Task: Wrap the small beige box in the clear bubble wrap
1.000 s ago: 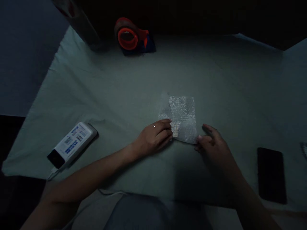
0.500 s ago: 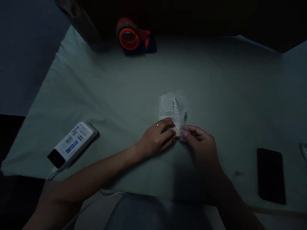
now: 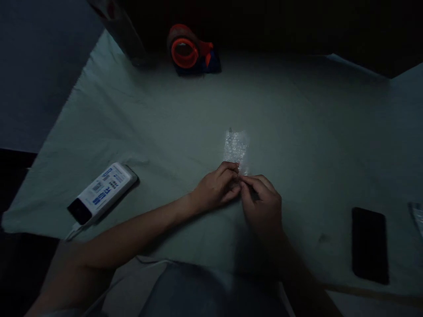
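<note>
A small piece of clear bubble wrap (image 3: 235, 146) lies on the pale green cloth, its near end under my fingers. My left hand (image 3: 218, 186) is closed, fingertips pressed on the wrap's near left edge. From the right, my right hand (image 3: 262, 200) pinches the near end between thumb and forefinger, right beside the left fingertips. Both sets of fingertips almost touch. Whatever may be folded inside the wrap is hidden in this dim light.
An orange and blue tape dispenser (image 3: 193, 52) stands at the back. To the left lies a white device with blue print (image 3: 107, 188) and a cable. A black phone (image 3: 370, 245) rests at the right on the green cloth (image 3: 297, 123). Dark boxes line the far edge.
My right hand has moved left, close to my left hand. The right flap of the bubble wrap is now folded over, so the piece looks narrower. The view has shifted slightly.
</note>
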Available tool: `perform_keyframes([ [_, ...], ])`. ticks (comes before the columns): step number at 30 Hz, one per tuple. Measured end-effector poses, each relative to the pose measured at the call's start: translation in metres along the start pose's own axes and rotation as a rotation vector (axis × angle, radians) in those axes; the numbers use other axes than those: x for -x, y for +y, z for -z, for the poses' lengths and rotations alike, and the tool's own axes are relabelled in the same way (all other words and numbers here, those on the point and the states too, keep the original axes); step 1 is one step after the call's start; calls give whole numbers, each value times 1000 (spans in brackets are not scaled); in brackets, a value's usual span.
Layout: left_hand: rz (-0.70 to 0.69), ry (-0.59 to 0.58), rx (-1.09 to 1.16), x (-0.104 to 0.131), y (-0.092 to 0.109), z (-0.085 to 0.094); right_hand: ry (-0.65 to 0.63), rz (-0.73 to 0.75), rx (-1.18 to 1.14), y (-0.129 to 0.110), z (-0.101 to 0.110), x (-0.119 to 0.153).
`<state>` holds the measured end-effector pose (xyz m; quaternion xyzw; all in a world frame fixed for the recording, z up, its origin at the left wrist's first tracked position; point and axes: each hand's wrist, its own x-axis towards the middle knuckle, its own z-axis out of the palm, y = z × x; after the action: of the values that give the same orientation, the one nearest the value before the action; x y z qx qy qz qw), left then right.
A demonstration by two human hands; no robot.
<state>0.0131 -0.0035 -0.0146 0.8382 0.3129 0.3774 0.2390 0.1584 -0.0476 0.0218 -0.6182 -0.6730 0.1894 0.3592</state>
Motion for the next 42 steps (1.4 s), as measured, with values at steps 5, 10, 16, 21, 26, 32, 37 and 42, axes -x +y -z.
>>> perform_keyframes([
  [5, -78, 15, -54, 0, 0, 5, -59, 128, 114, -2, 5, 3],
  [10, -197, -75, -163, -1, -2, 18, -90, 308, 195, 3, 14, 3],
  [16, -208, -108, -133, -9, -9, 20, -155, 467, 241, 13, 19, -8],
  [21, -261, -137, -138, -14, -16, 19, -155, 488, 123, 26, 18, -8],
  [26, -291, -90, -144, -15, -17, 18, -186, 259, -94, 34, 26, -4],
  [32, -249, -108, -101, -13, -17, 18, -130, 150, -75, 43, 33, -43],
  [37, -224, -90, -72, -11, -17, 16, -280, 358, 77, 42, 17, -58],
  [42, -215, -59, -83, -9, -17, 15, -343, 373, 140, 42, 4, -53],
])
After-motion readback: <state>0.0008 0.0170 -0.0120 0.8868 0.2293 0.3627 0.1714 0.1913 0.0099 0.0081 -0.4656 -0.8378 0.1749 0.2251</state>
